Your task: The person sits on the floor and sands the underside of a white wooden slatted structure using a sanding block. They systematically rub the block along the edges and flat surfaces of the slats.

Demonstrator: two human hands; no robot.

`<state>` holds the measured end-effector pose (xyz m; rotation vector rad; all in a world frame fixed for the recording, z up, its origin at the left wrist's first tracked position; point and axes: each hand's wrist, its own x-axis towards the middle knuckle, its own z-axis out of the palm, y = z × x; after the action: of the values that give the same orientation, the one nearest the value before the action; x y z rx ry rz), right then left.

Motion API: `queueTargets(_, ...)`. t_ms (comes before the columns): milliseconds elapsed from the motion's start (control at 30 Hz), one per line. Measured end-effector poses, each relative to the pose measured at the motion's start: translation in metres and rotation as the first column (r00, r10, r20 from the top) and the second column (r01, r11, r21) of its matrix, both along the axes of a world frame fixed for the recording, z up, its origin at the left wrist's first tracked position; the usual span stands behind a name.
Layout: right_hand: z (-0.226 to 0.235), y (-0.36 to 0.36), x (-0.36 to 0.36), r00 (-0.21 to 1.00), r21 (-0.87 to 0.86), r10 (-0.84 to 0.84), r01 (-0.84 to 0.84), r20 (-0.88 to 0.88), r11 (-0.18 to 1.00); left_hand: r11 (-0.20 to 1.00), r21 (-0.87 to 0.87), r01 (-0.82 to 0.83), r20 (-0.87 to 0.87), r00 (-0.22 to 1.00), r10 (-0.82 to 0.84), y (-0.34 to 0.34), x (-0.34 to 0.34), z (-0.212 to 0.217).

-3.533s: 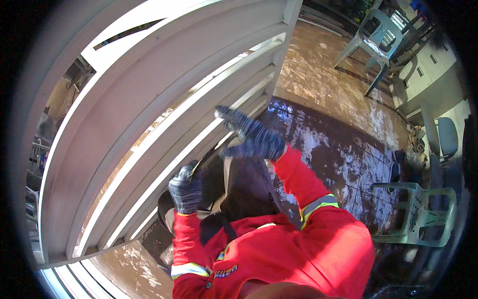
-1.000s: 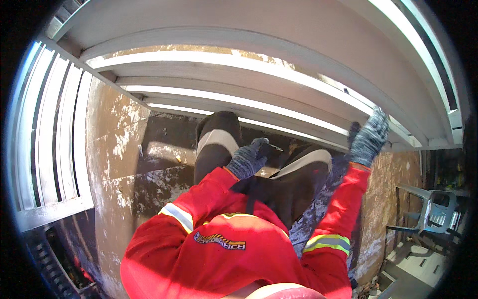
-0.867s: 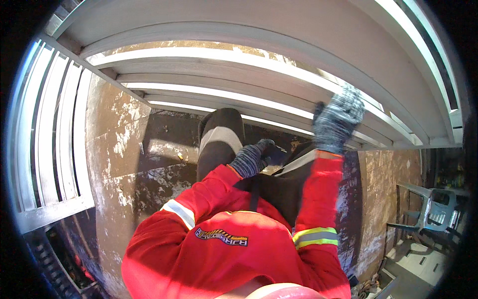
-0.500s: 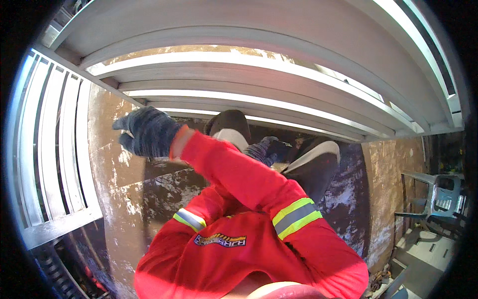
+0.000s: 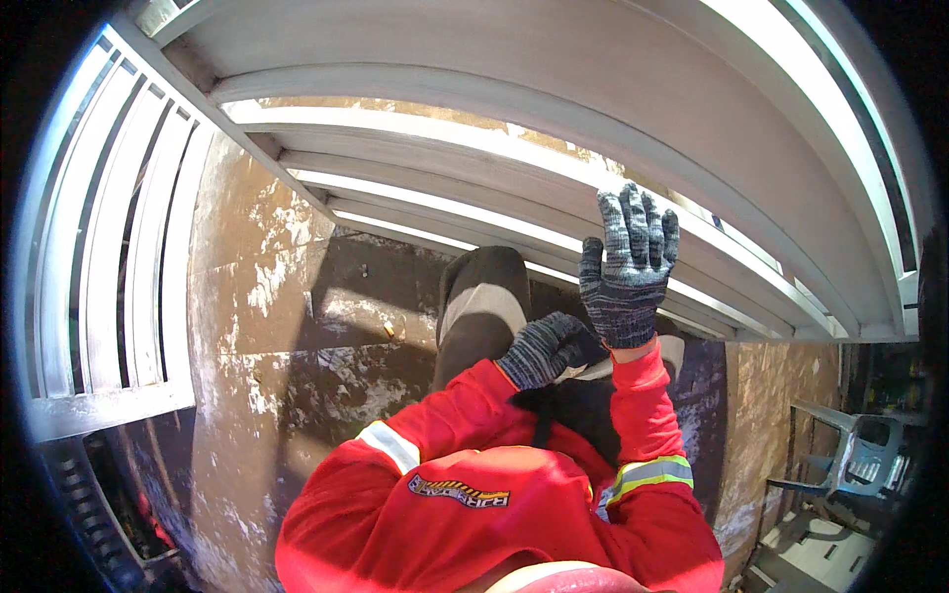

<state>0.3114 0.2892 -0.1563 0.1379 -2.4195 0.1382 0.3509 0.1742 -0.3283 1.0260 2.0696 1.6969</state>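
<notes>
My right hand point(image 5: 630, 265), in a grey and black knit glove, is raised with its fingers stretched upward and the thumb apart. It lies over the white slatted frame point(image 5: 415, 128); whether the fingertips touch a slat I cannot tell. Lower and to the left, my left hand point(image 5: 542, 351) wears a matching glove and rests by my lap with curled fingers. Something dark shows at its fingertips, too unclear to name. My bent knee point(image 5: 486, 287) in dark trousers sits just beyond that hand, under the frame's lower slats.
A panel of white upright bars point(image 5: 109, 237) stands at the left. The brown floor point(image 5: 267, 257) is worn and patched with white. A grey plastic chair point(image 5: 860, 460) is at the right, above a pale box-like piece point(image 5: 820, 549). A dark ribbed object point(image 5: 94, 504) lies lower left.
My right hand has swung from the far left, where its arm crossed my body, to the right in front of the slats. My left hand has come slightly nearer me. The view has shifted.
</notes>
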Motion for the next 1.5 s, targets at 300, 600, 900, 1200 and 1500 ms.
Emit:
queueTargets(300,0.006,0.030,0.060,0.993,-0.451,0.061,-0.009,0.101,0.892,0.969,0.187,-0.159,0.467,0.882,0.055,-0.043,-0.006,0.057)
queueTargets(600,-0.039,0.033,0.115,0.661,-0.905,0.657,0.082,0.363,0.417,0.952,0.241,-0.188,0.246,0.961,0.127,-0.076,0.007,0.036)
queueTargets(900,-0.051,0.055,0.115,0.703,-0.994,0.709,0.020,-0.061,-0.105,0.975,0.001,-0.221,0.019,0.975,0.221,-0.077,-0.005,0.056)
queueTargets(1200,-0.054,0.033,0.105,0.698,-0.937,0.665,0.028,0.267,0.347,0.970,0.026,-0.241,0.164,0.958,0.234,-0.078,0.000,0.058)
queueTargets(1500,-0.045,0.026,0.084,0.822,-0.742,0.537,-0.240,0.187,0.626,0.861,-0.130,-0.491,-0.204,0.863,0.462,-0.128,-0.022,0.093)
